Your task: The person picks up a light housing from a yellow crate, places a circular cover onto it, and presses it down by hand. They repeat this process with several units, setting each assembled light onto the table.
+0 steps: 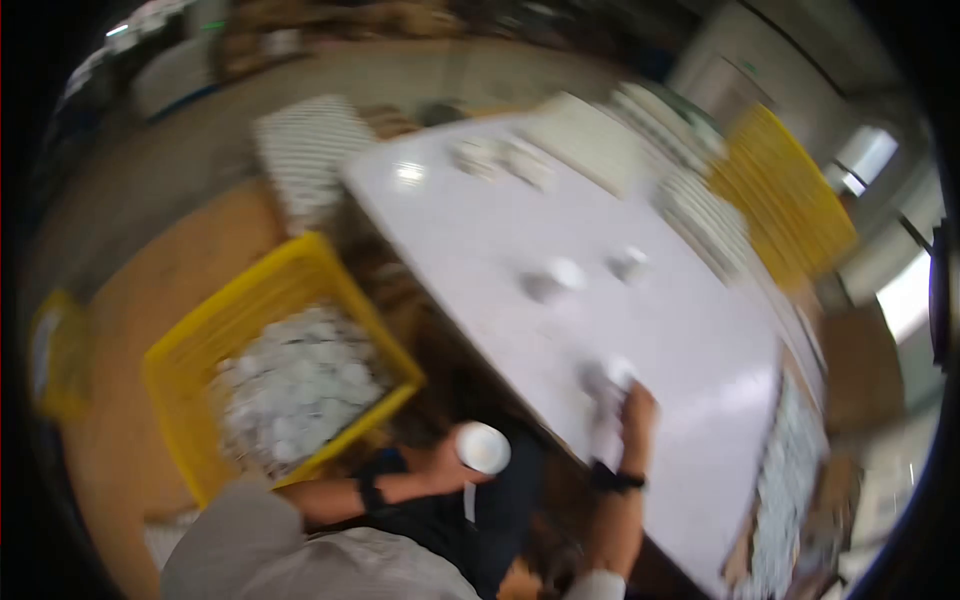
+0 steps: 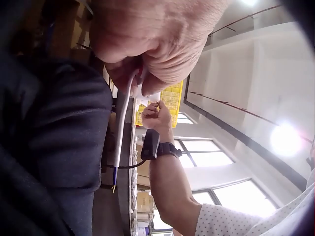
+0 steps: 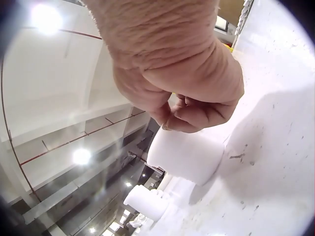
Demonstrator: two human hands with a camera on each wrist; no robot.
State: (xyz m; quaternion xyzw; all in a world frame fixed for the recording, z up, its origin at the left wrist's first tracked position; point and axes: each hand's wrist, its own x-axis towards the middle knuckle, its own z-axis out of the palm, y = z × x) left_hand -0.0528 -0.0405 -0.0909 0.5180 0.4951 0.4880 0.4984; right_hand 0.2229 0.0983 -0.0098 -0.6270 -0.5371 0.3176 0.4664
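Observation:
My left hand [image 1: 440, 470] holds a white round-faced piece [image 1: 483, 448] above my lap. In the left wrist view, the left hand [image 2: 157, 39] has a white cable [image 2: 121, 132] hanging from its curled fingers, with thin bare wire ends [image 2: 114, 182] at the bottom. Over the table, my right hand [image 1: 638, 415] reaches forward. The right wrist view shows that right hand [image 3: 177, 73] pinching the upper edge of a white cylindrical cup-like piece [image 3: 187, 155] at the white tabletop [image 3: 266, 162]. Another white cylinder [image 3: 146, 202] stands beyond it.
Two more white pieces, one of them a round-topped piece [image 1: 565, 274], stand farther along the table. A yellow crate [image 1: 172, 400] full of white parts is on the left. White stacked trays [image 1: 700, 215] and a yellow basket [image 1: 780, 195] line the far side. The head view is blurred.

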